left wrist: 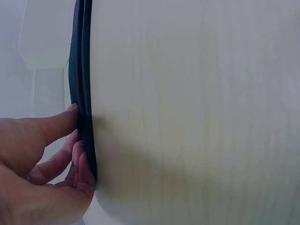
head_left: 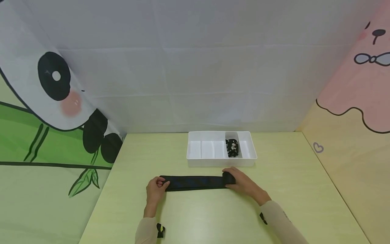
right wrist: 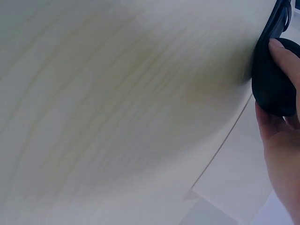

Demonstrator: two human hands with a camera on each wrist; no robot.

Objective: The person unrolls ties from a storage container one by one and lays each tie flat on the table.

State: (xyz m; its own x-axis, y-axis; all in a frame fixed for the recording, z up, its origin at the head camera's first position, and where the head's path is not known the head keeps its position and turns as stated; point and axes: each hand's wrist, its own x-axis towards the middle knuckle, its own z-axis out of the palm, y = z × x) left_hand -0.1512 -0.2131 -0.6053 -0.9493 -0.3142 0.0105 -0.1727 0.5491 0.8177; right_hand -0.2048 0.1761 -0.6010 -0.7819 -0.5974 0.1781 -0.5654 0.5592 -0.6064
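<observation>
A dark navy necktie [head_left: 195,182], laid in layers, stretches sideways between the two hands, with its right end wound into a thick roll [head_left: 228,178]. At the left end, my left hand [head_left: 155,190] pinches the cloth between thumb and fingers. In the left wrist view the layered edges of the necktie [left wrist: 84,61] run up from the left hand [left wrist: 42,164]. My right hand [head_left: 243,183] grips the roll, thumb on the near side and fingers behind. The right wrist view has the rounded roll [right wrist: 272,89] inside the right hand [right wrist: 283,145].
Behind the necktie stands a white divided box [head_left: 195,162]. One of its right-hand compartments holds a black patterned cloth bundle [head_left: 232,148]. The pale wood-grain table [head_left: 195,217] meets a white cloth backdrop [head_left: 182,84] at the back, with cartoon-printed sheets on both sides.
</observation>
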